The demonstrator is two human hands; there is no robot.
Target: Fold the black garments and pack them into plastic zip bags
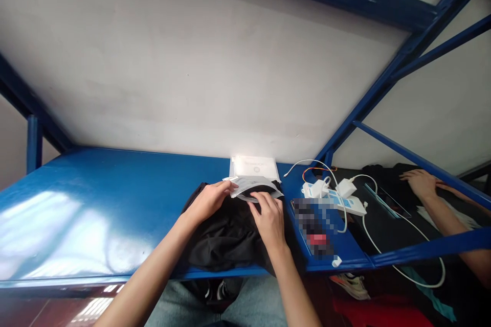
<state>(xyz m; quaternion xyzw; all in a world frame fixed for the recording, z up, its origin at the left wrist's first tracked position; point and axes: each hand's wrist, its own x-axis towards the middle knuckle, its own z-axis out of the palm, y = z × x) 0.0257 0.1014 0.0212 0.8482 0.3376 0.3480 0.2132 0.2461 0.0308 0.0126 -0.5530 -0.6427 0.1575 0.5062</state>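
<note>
Pinched between the thumb and fingers of my left hand (217,196) is the left corner of a cloudy plastic bag (251,181), while my right hand (271,215) has its bent fingers at the open mouth; from this camera I cannot tell whether they grip anything. Something black shows inside the bag, its exact kind unclear to me. I see the bag above a rumpled black cloth (222,248) on the blue table (126,184). Just behind it lies a white packet (256,168) with a faint round mark, its contents hidden from me. To the right, a power strip (356,206) carries white chargers (346,187), beside a blurred-out flat object (312,225). Farther right, I make out another person's hand (420,183) near a phone (387,201).
</note>
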